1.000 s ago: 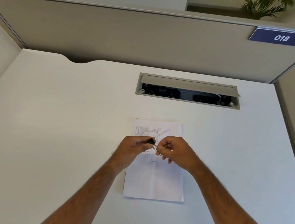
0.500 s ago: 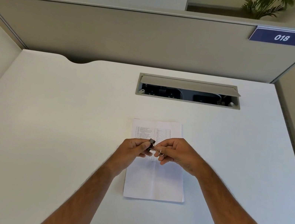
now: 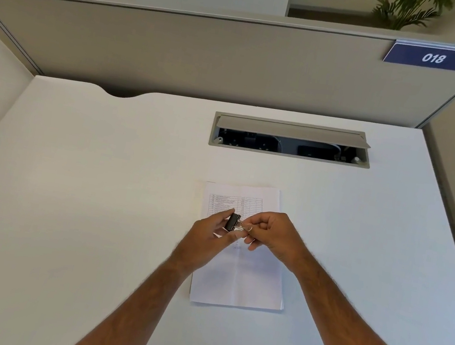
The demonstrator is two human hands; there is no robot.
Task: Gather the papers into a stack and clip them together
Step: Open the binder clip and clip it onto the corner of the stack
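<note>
**Two hands hold a binder clip above stacked papers**

On a white desk [image 3: 93, 210] lies a neat stack of papers [image 3: 241, 280], printed side up. Just above it, the left hand [image 3: 207, 239] pinches a black binder clip [image 3: 232, 222] by its body, while the right hand [image 3: 273, 235] grips the clip's wire handles between fingertips
</note>
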